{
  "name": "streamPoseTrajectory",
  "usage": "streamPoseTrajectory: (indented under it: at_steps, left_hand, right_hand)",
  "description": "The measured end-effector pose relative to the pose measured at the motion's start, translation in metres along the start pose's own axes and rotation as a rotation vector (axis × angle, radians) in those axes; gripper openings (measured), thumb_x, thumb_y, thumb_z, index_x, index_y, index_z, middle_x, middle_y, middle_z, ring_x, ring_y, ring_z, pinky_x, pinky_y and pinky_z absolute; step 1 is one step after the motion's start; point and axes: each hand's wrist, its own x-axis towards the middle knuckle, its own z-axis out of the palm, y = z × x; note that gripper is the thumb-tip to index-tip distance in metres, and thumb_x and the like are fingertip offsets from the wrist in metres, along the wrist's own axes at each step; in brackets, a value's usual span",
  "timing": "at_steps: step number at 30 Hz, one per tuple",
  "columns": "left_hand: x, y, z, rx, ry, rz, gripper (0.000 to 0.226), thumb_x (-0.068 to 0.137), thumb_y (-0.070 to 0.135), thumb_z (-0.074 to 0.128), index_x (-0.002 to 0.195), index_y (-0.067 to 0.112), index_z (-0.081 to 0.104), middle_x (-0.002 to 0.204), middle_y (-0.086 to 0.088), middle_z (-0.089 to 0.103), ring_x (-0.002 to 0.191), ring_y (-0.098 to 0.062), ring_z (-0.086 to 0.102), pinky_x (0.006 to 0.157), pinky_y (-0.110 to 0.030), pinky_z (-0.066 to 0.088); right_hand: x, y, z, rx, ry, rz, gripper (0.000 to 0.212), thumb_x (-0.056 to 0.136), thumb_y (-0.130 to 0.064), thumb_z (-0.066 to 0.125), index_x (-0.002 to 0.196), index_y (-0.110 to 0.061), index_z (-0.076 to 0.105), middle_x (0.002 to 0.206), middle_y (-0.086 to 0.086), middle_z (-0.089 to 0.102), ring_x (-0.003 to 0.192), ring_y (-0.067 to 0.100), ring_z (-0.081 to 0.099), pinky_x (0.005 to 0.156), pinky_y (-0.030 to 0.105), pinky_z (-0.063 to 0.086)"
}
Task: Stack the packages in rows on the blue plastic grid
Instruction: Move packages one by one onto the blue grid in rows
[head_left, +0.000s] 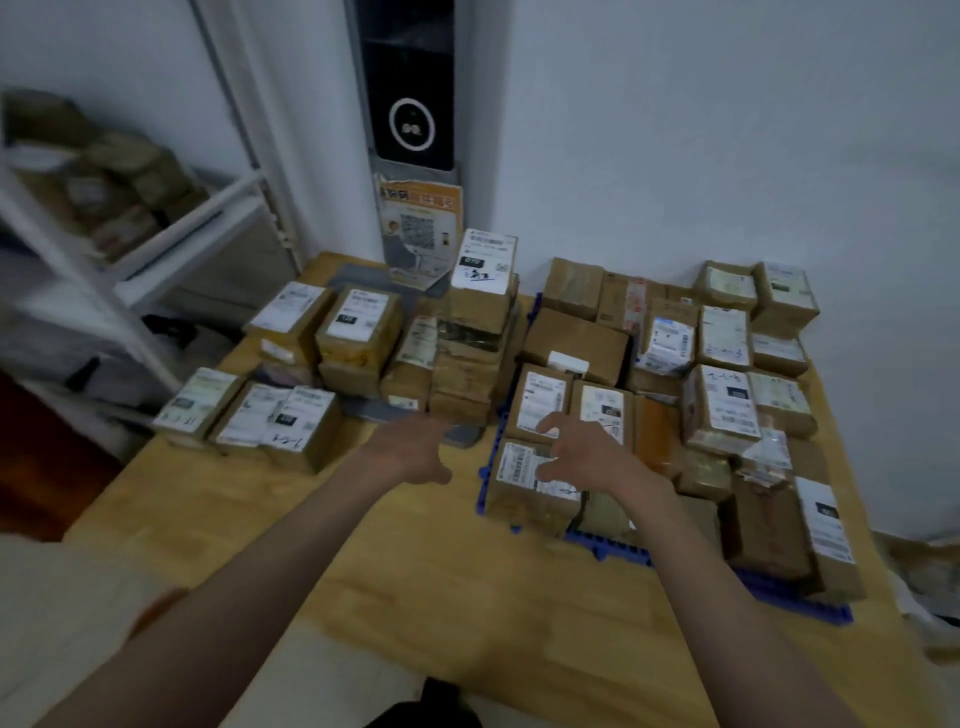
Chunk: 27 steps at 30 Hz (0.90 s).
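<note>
Right hand (582, 457) rests spread-fingered on a package (519, 488) on the blue grid (613, 548); left hand (415, 449) hovers empty, fingers loose. Stiff taped cardboard, likely light: grip opposite sides.

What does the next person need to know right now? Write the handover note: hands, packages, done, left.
Left hand: open, empty, hovering over the wooden floor near the grid's left edge.
Right hand: fingers spread over the front-left package on the blue plastic grid; contact unclear, not gripping.
Done: the grid already carries rows of packages, some stacked, from the wall to its front edge.
Left: the tall stack and the low boxes to its left sit off the grid on the floor. Move them over, and straighten the loose pile at the grid's right.
</note>
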Motion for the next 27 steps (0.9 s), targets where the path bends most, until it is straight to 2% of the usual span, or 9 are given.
streamPoseTrajectory:
  at_steps: [2,4,6,10,13,18,21,27]
  left_hand:
    - [-0.014,-0.011,0.007,0.005,0.023,-0.049,0.078,0.087,0.045,0.066,0.151,0.027,0.025,0.151,0.002,0.037,0.122,-0.019,0.052,0.086,-0.032,0.051]
    - [-0.026,-0.023,0.014,0.005,0.035,-0.095,0.077,0.086,0.047,0.066,0.15,0.028,0.027,0.146,0.001,0.041,0.12,-0.02,0.052,0.082,-0.033,0.051]
    - [-0.037,-0.035,0.021,-0.024,0.045,-0.133,0.076,0.085,0.047,0.067,0.148,0.028,0.029,0.142,-0.001,0.043,0.122,-0.022,0.05,0.085,-0.035,0.05]
    - [-0.054,-0.058,0.028,-0.079,0.081,-0.199,0.078,0.084,0.048,0.068,0.148,0.027,0.031,0.145,0.0,0.043,0.125,-0.021,0.048,0.094,-0.037,0.048]
    - [-0.064,-0.072,0.031,-0.103,0.102,-0.221,0.08,0.085,0.05,0.066,0.151,0.025,0.028,0.151,0.001,0.037,0.13,-0.02,0.045,0.096,-0.036,0.045]
    - [-0.073,-0.096,0.041,-0.16,0.106,-0.296,0.078,0.083,0.05,0.068,0.148,0.025,0.034,0.147,0.0,0.043,0.128,-0.021,0.047,0.097,-0.038,0.047]
    - [-0.07,-0.117,0.045,-0.192,0.094,-0.33,0.077,0.082,0.051,0.069,0.147,0.027,0.036,0.144,-0.001,0.046,0.127,-0.022,0.047,0.097,-0.04,0.046]
    - [-0.053,-0.178,0.051,-0.206,0.09,-0.36,0.073,0.08,0.053,0.069,0.142,0.029,0.039,0.14,-0.001,0.048,0.123,-0.022,0.05,0.093,-0.039,0.047]
  right_hand:
    - [0.0,-0.008,0.013,0.02,-0.014,-0.046,0.059,0.084,-0.031,0.071,0.136,-0.026,0.044,0.125,0.002,0.055,0.096,0.02,0.059,0.078,0.038,0.054]
    - [0.002,-0.016,0.026,0.012,-0.02,-0.07,0.064,0.083,-0.033,0.071,0.14,-0.027,0.042,0.125,0.001,0.055,0.104,0.019,0.058,0.078,0.032,0.05]
    - [0.005,-0.025,0.037,-0.005,-0.029,-0.091,0.065,0.084,-0.033,0.071,0.141,-0.026,0.042,0.122,0.001,0.057,0.107,0.018,0.057,0.082,0.031,0.049]
    - [0.008,-0.043,0.051,-0.023,-0.056,-0.139,0.062,0.084,-0.033,0.071,0.14,-0.025,0.044,0.128,0.003,0.056,0.113,0.019,0.054,0.081,0.029,0.045]
    - [0.011,-0.057,0.058,-0.006,-0.073,-0.154,0.062,0.084,-0.035,0.071,0.14,-0.027,0.044,0.132,0.003,0.055,0.116,0.02,0.055,0.092,0.033,0.048]
    - [0.024,-0.083,0.077,-0.01,-0.128,-0.185,0.062,0.085,-0.038,0.07,0.14,-0.028,0.043,0.136,0.004,0.053,0.117,0.02,0.055,0.098,0.04,0.049]
    - [0.039,-0.099,0.089,-0.044,-0.148,-0.192,0.06,0.085,-0.04,0.069,0.138,-0.029,0.044,0.132,0.003,0.056,0.118,0.022,0.054,0.095,0.042,0.051]
    - [0.079,-0.131,0.119,-0.071,-0.156,-0.17,0.058,0.084,-0.044,0.066,0.135,-0.028,0.046,0.124,0.002,0.061,0.111,0.021,0.056,0.086,0.035,0.049]
